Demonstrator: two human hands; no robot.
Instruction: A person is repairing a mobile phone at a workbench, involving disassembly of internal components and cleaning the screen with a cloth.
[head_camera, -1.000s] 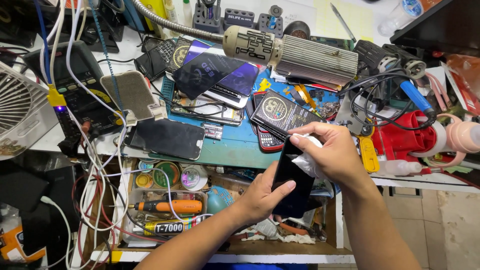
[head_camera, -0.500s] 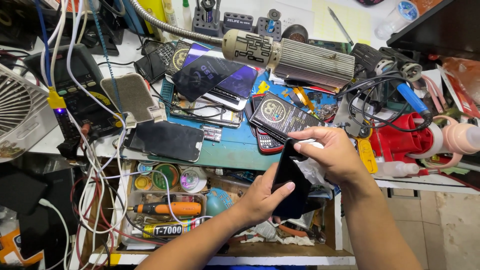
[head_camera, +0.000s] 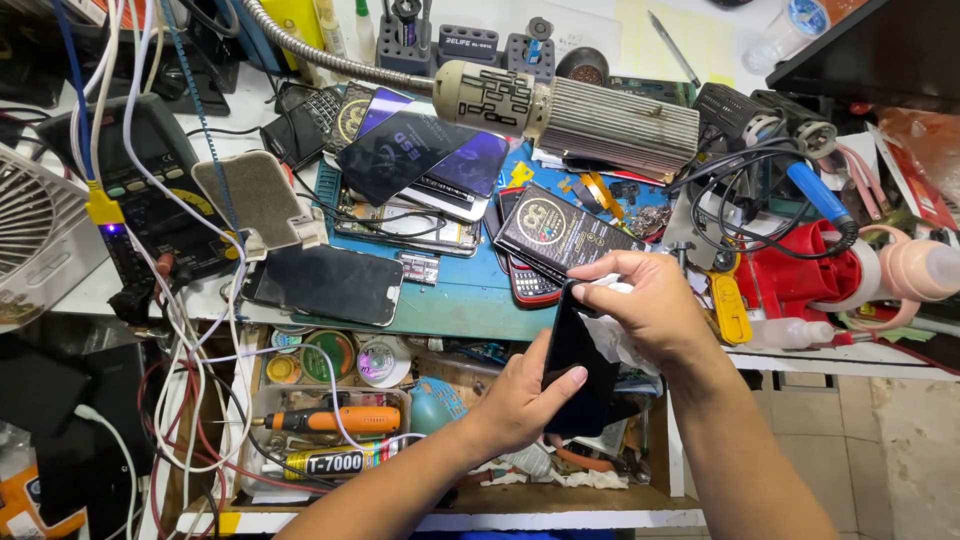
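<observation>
- the wiping looks to be in mid-course: the dark phone (head_camera: 578, 372) is up off the bench and the cloth is on it, though how much of the glass is clean i can't tell from here.
- left hand (head_camera: 525, 395), lower centre of the frame, is closed around the phone's lower half, thumb lying across the front, fingers hidden behind.
- right hand (head_camera: 648, 305), just right of centre, has its fingers pressed together on a white cloth (head_camera: 618, 335), pinching it against the phone's top edge.
- so the phone sits between both hands, tilted, over the open drawer (head_camera: 330, 400) of tins and an orange screwdriver (head_camera: 325, 420).
- on the blue mat (head_camera: 470, 295) above, another dark phone (head_camera: 325, 283) lies flat, well apart and untouched.
</observation>
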